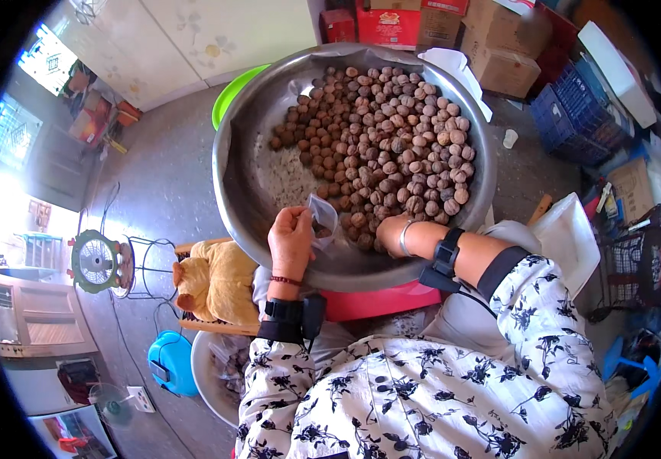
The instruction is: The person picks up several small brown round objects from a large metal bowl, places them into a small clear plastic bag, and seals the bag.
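Observation:
A wide stainless steel basin stands before me, with a heap of walnuts spread over its middle and right side. My left hand is at the basin's near left part, its fingers closed on the edge of a small clear plastic bag. Something brown lies in the bag; I cannot tell what. My right hand reaches down into the near edge of the walnuts. Its fingers are hidden among the nuts, so whether it grips one does not show. Bits of debris lie on the basin's bare floor.
A white bowl with plastic-wrapped contents sits at my left, beside a plush-covered seat and a small fan. A white foam box stands at my right. Beyond are cardboard boxes and blue crates.

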{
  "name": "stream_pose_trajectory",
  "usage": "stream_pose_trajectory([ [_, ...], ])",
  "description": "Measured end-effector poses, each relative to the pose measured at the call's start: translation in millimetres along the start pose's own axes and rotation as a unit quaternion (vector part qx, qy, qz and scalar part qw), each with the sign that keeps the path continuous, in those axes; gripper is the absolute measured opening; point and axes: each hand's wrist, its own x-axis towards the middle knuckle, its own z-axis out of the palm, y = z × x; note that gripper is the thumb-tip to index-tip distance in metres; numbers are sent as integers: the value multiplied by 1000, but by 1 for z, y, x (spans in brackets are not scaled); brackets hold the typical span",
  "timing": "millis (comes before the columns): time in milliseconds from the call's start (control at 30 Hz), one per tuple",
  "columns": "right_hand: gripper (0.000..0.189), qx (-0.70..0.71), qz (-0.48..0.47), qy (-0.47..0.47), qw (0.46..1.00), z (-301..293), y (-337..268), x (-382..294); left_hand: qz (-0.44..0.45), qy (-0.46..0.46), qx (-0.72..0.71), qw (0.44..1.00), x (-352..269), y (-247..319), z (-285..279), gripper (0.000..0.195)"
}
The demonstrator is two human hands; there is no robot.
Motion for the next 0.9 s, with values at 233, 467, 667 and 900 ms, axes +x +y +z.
stream_pose_trajectory([
  [233, 28, 109, -25, 121, 986, -11, 11, -18, 14, 5, -44, 999, -2, -5, -1, 18],
  [467, 23, 410, -148, 465, 770, -56, 2, -49, 10, -20, -62, 998, -4, 0, -1, 18],
  [667, 27, 421, -191, 511, 724, -57, -13, -36, 6, -22, -69, 997, -5, -1, 0, 19],
  [900, 25, 343, -87, 496, 793, -57, 24, -46, 20, -31, -68, 997, -2, -7, -1, 18],
])
